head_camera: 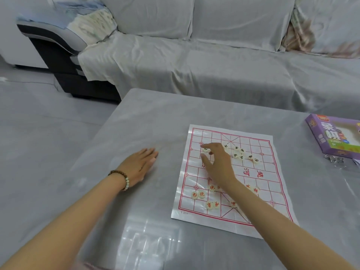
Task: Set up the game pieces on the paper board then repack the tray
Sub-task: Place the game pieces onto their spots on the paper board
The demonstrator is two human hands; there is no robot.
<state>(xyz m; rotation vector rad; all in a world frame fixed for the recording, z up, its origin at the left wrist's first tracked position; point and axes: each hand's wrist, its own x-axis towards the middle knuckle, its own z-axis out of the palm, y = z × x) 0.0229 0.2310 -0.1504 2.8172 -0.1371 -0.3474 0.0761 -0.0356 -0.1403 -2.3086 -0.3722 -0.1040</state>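
- Grey, glossy tabletop carries everything; on its left side the left hand lies flat with fingers straight and together, holding nothing, a bead bracelet at the wrist.
- Near the front edge sits the clear plastic tray, apparently empty, though glare makes that hard to confirm.
- The paper xiangqi board lies right of centre, apart from the tray.
- Red-lettered pieces sit loosely bunched on the board's near half, not yet on their points.
- The right hand reaches over the far half, fingertips on one xiangqi piece near the board's left edge, thumb spread below it — whether it pinches the piece or only slides it I cannot tell.
- Dark-lettered pieces cluster just right of that hand, also unsorted.
- The purple xiangqi box stands well apart at the right edge.
- Likely step: seating this piece on a line crossing. Centre it on the intersection and lift away straight up — the thin sheet may shift, so pressing the free hand on the board's edge would help.
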